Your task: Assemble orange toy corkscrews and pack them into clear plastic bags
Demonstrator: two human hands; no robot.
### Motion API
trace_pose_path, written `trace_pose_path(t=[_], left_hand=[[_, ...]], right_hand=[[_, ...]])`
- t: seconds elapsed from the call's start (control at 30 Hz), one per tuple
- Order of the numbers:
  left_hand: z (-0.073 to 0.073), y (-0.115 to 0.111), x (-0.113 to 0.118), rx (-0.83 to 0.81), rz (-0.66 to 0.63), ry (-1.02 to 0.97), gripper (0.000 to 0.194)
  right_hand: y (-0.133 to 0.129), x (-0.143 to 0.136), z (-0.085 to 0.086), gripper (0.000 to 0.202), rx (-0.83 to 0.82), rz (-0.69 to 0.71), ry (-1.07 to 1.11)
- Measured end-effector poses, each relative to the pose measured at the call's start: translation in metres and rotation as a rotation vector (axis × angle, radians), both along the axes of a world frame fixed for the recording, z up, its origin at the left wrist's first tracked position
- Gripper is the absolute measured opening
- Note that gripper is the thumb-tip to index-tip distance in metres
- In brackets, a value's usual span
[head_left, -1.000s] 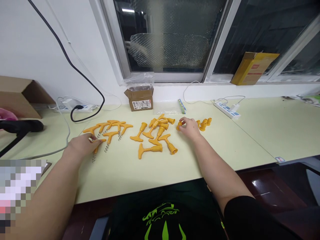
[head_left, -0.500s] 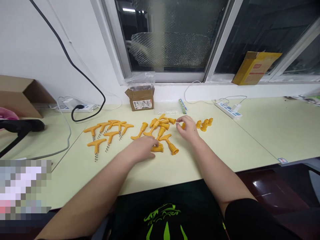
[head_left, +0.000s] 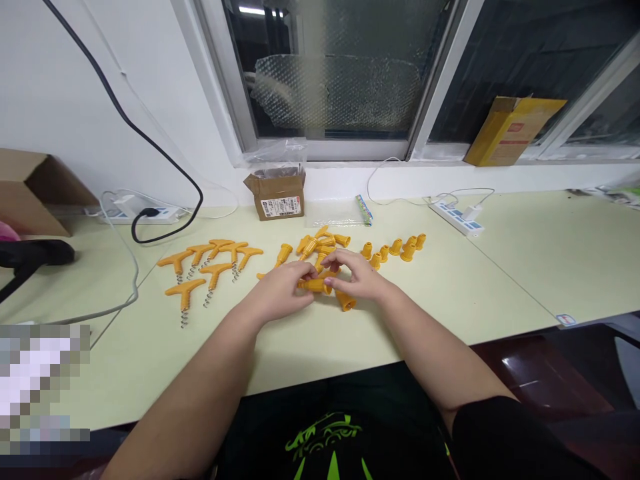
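Observation:
My left hand (head_left: 287, 290) is closed around the handle end of a yellow corkscrew with its ribbed sleeve (head_left: 316, 285) on, the sleeve's wide end pointing right. At that end is my right hand (head_left: 357, 273), thumb and fingers curved and apart, the thumb by the sleeve's rim. Several more sleeved corkscrews (head_left: 310, 248) lie in a pile behind the hands. Under my right hand another sleeve (head_left: 345, 301) shows in part. On the left lie several bare yellow corkscrews (head_left: 185, 291) with metal spirals. Several loose yellow sleeves (head_left: 395, 247) stand to the right.
A small cardboard box (head_left: 279, 195) and a clear plastic bag (head_left: 333, 213) sit at the back by the wall. Power strips (head_left: 456, 217) with cables lie on both sides. A black cable (head_left: 135, 123) hangs at left. A yellow carton (head_left: 515, 131) leans on the window.
My right hand has moved left from the loose sleeves to the corkscrew at my left hand. More loose sleeves now show where it was. My left hand has drawn the corkscrew slightly up.

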State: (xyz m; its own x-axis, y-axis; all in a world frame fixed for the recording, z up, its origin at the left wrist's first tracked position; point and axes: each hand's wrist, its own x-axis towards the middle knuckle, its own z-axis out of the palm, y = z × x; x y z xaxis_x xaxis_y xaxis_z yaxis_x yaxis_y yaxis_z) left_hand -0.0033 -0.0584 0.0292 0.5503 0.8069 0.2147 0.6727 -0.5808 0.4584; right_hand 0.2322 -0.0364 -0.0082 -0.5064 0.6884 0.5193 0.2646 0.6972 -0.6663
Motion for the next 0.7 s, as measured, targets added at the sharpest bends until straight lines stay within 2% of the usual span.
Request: trace_pose_path(t=[0.1, 0.23, 0.37, 0.47, 0.53, 0.57, 0.7], left_hand=[[-0.001, 0.003, 0.000, 0.037, -0.032, -0.029, 0.021], [-0.009, 0.010, -0.001, 0.040, -0.068, -0.119, 0.028], [-0.020, 0.019, -0.004, -0.014, -0.005, -0.364, 0.037], [-0.027, 0.025, -0.003, -0.201, 0.039, -0.665, 0.045], [-0.031, 0.029, -0.001, -0.384, 0.067, -0.870, 0.052], [-0.032, 0.030, 0.000, -0.464, 0.094, -0.947, 0.055], [-0.033, 0.035, 0.001, -0.654, 0.282, -1.137, 0.061]], right_hand=[[-0.003, -0.002, 0.000, 0.036, -0.066, 0.050, 0.018], [-0.003, -0.007, -0.005, 0.032, -0.226, -0.036, 0.078], [0.006, -0.007, -0.010, 0.037, -0.567, -0.075, 0.342], [0.014, -0.002, -0.012, 0.041, -0.753, -0.099, 0.460], [0.017, 0.001, -0.014, 0.041, -0.735, -0.096, 0.458], [0.017, 0.003, -0.015, 0.040, -0.674, -0.096, 0.434], [0.013, 0.006, -0.014, 0.026, -0.205, -0.159, 0.175]])
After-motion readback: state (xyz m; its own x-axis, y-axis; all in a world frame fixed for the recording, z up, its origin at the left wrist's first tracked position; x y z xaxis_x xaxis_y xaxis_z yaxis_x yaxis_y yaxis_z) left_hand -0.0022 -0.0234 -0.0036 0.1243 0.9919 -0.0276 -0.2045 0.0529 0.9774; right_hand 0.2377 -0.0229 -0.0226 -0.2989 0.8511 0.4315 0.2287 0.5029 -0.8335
